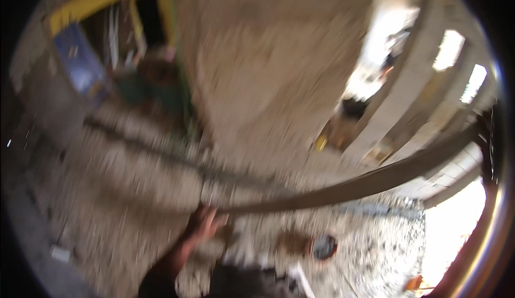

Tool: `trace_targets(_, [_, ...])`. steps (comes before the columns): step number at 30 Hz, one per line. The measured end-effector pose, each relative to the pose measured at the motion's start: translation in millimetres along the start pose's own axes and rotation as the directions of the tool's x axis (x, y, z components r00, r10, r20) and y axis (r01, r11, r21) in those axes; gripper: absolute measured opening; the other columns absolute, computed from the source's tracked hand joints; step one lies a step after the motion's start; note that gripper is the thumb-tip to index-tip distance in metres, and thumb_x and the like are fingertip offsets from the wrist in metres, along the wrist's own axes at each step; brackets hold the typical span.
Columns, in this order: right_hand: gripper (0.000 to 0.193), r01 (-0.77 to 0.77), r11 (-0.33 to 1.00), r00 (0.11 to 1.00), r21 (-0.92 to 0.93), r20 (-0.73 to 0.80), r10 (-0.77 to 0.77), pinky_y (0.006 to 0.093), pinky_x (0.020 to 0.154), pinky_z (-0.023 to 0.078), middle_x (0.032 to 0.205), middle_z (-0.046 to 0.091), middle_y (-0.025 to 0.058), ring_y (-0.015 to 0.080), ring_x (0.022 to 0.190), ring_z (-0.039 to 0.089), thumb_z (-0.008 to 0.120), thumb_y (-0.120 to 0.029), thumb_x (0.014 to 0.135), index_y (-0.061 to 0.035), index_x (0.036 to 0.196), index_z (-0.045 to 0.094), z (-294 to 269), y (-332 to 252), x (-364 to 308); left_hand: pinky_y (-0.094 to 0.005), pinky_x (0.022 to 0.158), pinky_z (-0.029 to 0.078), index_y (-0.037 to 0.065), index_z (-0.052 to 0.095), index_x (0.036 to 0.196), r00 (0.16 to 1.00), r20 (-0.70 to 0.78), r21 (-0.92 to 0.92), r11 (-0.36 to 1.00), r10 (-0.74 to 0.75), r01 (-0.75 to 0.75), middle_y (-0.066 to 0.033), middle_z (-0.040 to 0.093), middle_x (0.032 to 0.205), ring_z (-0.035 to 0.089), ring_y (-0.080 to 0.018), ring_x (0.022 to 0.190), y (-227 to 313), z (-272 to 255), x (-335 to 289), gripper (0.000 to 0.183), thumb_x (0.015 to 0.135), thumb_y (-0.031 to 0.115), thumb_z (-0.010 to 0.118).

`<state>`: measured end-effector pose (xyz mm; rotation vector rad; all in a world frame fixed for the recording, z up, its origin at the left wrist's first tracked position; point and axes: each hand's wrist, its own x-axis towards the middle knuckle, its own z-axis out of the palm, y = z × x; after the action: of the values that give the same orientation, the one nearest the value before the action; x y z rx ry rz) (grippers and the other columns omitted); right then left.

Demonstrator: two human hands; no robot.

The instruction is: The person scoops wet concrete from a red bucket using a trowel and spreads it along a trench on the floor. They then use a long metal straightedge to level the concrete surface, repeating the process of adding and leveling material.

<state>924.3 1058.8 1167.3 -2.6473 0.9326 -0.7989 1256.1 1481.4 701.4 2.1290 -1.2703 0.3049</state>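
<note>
A long, narrow, flat board [354, 188] stretches across the view from the middle to the right rim and looks bent by the lens. My left hand [205, 222] is at its near-middle end, with the fingers closed about that end, though motion smears them. At the far right rim, dark and partly cut off, my right hand [487, 142] grips the board's other end. My right forearm [475, 244] runs up along that rim. On the rough ground below the board sits a round container [324, 247] with something grey in it.
A bare brown wall [279, 67] rises ahead. To its left is a yellow-framed doorway [107, 2] with a blue panel [80, 62]. Bright openings [449, 50] lie at the right. A small white piece [60, 253] lies on the floor at lower left.
</note>
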Motion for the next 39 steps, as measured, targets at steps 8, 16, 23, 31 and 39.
trace_targets(8, [0.036, 0.582, 0.272, 0.356, -0.766, -0.061, -0.933, 0.0397, 0.106, 0.038, 0.113, 0.060, 0.0042, 0.0241, 0.117, 0.050, 0.069, -0.014, 0.076, -0.0155, 0.112, 0.063, 8.1, -156.5, 85.0, -0.0482, 0.081, 0.045, 0.000, 0.057, 0.107, 0.979, -0.192, 0.063, 0.994, -0.076, 0.089, -0.0217, 0.057, 0.098, 0.053, -0.0420, 0.095, -12.1, -66.9, -20.5, 0.033, 0.075, 0.006, 0.063])
trace_targets(16, [0.036, 0.502, 0.192, 0.133, -0.843, -0.144, -0.981, 0.0476, 0.116, 0.020, 0.134, 0.051, 0.0004, 0.0186, 0.132, 0.038, 0.055, -0.023, 0.091, -0.0243, 0.127, 0.053, 35.6, -315.3, 135.1, -0.0491, 0.076, 0.043, 0.001, 0.055, 0.098, 0.927, -0.320, 0.015, 0.977, -0.196, 0.212, -0.0223, 0.055, 0.091, 0.052, -0.0437, 0.087, -63.4, -102.2, -37.5, 0.025, 0.080, 0.016, 0.064])
trace_targets(23, [0.048, 0.523, 0.306, 0.367, -0.796, -0.113, -0.923, 0.0513, 0.116, 0.012, 0.143, 0.043, -0.0010, 0.0206, 0.137, 0.030, 0.056, -0.039, 0.090, -0.0282, 0.136, 0.045, 86.8, -314.0, 84.4, -0.0482, 0.085, 0.043, -0.004, 0.055, 0.113, 0.845, -0.379, -0.097, 0.925, -0.376, 0.368, -0.0259, 0.059, 0.103, 0.054, -0.0437, 0.097, -128.6, -109.1, -19.8, 0.043, 0.085, 0.027, 0.065])
trace_targets(31, [0.034, 0.449, 0.768, 0.816, -0.456, -0.140, -0.560, 0.0499, 0.110, 0.024, 0.131, 0.048, 0.0065, 0.0278, 0.129, 0.037, 0.070, -0.024, 0.079, -0.0143, 0.111, 0.062, 187.6, -101.1, -20.5, -0.0496, 0.086, 0.041, -0.006, 0.052, 0.108, 0.763, -0.529, 0.012, 0.895, -0.372, 0.446, -0.0270, 0.053, 0.103, 0.050, -0.0454, 0.097, -173.2, -123.3, 19.4, 0.044, 0.078, 0.021, 0.070])
trace_targets(39, [0.047, -0.467, 0.835, 0.816, -0.291, 0.223, 0.533, 0.0467, 0.097, 0.041, 0.123, 0.056, 0.0182, 0.0348, 0.118, 0.051, 0.067, -0.029, 0.081, -0.0111, 0.123, 0.056, 391.9, 166.3, -310.8, -0.0488, 0.088, 0.039, -0.008, 0.051, 0.111, 0.777, -0.478, 0.041, 0.873, -0.410, 0.486, -0.0270, 0.053, 0.104, 0.051, -0.0438, 0.100, -222.5, -75.7, 83.5, 0.041, 0.087, 0.023, 0.062])
